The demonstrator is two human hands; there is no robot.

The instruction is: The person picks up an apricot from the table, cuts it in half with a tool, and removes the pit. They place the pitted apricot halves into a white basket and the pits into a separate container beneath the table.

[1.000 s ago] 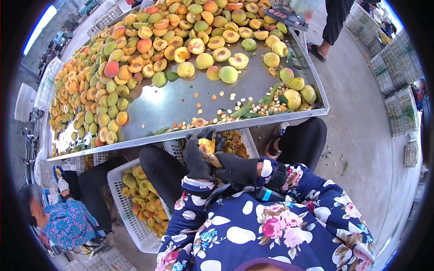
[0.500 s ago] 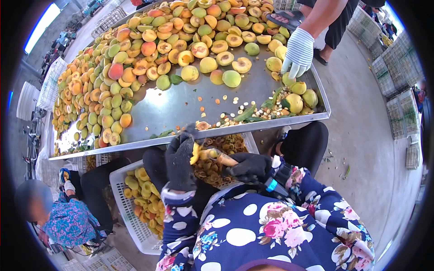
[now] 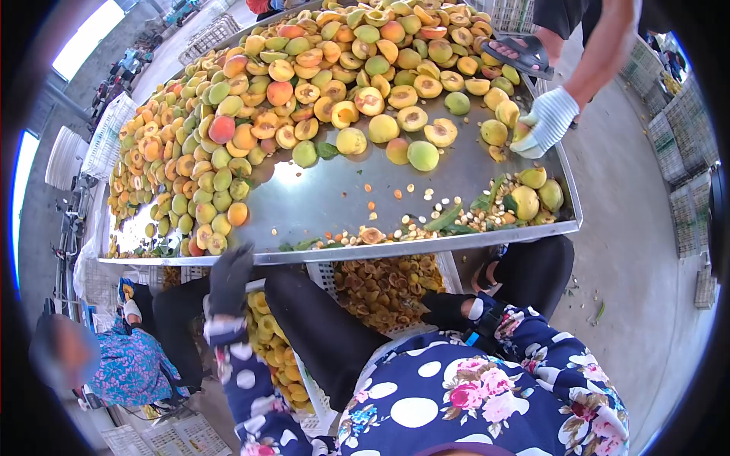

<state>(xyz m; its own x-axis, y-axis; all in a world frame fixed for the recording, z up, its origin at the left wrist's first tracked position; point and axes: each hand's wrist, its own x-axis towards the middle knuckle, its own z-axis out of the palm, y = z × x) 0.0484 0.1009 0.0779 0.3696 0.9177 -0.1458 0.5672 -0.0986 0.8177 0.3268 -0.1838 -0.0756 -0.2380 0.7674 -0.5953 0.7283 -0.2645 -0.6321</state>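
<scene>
My left hand (image 3: 230, 281), in a black glove, is at the near edge of the metal table, over the left crate of yellow fruit halves (image 3: 275, 346). Its fingers point up toward the table and are smeared by motion, and no fruit shows in it. My right hand (image 3: 447, 308), also black-gloved, is low beside the crate of brownish fruit pieces (image 3: 388, 292) under the table edge. It looks closed, with its grip hidden from view. Heaped apricot-like fruits (image 3: 262, 125), whole and halved, lie on the metal table (image 3: 304, 197).
Loose pits (image 3: 414, 228) and leaves lie along the near table edge. Across the right corner, another person's white-gloved hand (image 3: 549, 121) holds fruit. A person in a blue patterned top (image 3: 133, 380) sits at left. Stacked crates (image 3: 688, 144) stand at right.
My left hand has moved left, away from my right hand, and the yellow fruit piece no longer shows in it. The wooden-handled tool at my right hand is no longer visible. The other person's hand has lifted fruit.
</scene>
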